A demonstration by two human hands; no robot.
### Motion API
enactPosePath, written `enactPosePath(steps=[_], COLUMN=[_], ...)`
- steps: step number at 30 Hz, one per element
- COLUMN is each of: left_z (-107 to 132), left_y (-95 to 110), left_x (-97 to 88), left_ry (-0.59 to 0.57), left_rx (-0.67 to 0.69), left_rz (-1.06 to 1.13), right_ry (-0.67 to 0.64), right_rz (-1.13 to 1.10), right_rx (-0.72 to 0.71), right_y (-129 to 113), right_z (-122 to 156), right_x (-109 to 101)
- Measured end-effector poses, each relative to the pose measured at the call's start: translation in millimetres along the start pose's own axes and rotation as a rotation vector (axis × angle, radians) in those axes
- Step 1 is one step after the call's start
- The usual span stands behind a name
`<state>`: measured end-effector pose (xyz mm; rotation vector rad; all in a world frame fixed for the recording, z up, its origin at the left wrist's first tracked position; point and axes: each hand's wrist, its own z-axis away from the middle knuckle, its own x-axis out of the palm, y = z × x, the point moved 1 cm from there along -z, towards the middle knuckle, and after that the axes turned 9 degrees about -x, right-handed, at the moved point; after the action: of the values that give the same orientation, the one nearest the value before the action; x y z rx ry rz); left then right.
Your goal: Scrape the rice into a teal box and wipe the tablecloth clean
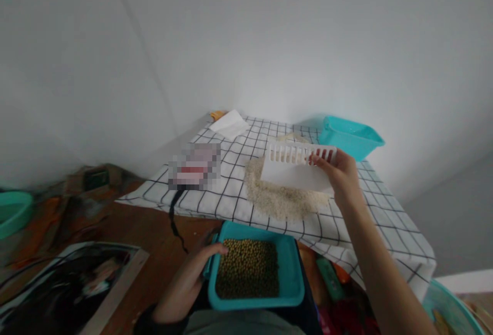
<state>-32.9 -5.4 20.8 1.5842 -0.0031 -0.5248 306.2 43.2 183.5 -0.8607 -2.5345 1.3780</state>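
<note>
While a white cloth with a black check (231, 181) covers the whole work surface, the near turquoise bin (290, 273) sits below its front edge, apart from the other items. The left hand (203, 262) has hold of this bin's left side, thumb hooked over the rim, the other fingers mostly hidden. The far turquoise bin (342, 142) stands at the right side of the cloth, just beyond the right hand (342, 170). A patch of pale, rice-like grain (287, 205) lies on the cloth to the left of the right hand, much nearer to it than to the left hand. Over the rear part of that patch is the slotted white plastic panel (290, 174), pinched at its right end by the right hand, thumb in front and fingers showing through the slots. Its long axis runs side to side, leftward from the grip, with the slots along the upper edge; whether its lower edge touches the grain cannot be told. Smallest are the beans in the near bin: yellowish beans (250, 254) toward the far end, dark green beans (246, 286) toward the near end, both right of the left thumb.
</note>
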Motion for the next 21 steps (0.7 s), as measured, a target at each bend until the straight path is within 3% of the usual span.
enactPosePath(steps=[6, 12, 15, 21], left_z=[-12.4, -11.2, -6.9, -6.3], left_y=[16.7, -2.6, -1.6, 8.9], left_x=[-4.2, -7.6, -10.8, -15.5], left_ry=[0.011, 0.046, 0.043, 0.046], left_rx=[-0.022, 0.065, 0.119, 0.067], left_rz=[0.048, 0.034, -0.036, -0.015], right_ry=[-0.028, -0.102, -0.096, 0.018], right_rz=[0.009, -0.054, -0.050, 0.056], right_rx=[-0.024, -0.010, -0.014, -0.042], right_y=[-3.0, -11.8, -17.7, -27.5], right_z=[4.4, 8.8, 11.3, 11.7], right_x=[10.4, 19.6, 15.0, -8.4])
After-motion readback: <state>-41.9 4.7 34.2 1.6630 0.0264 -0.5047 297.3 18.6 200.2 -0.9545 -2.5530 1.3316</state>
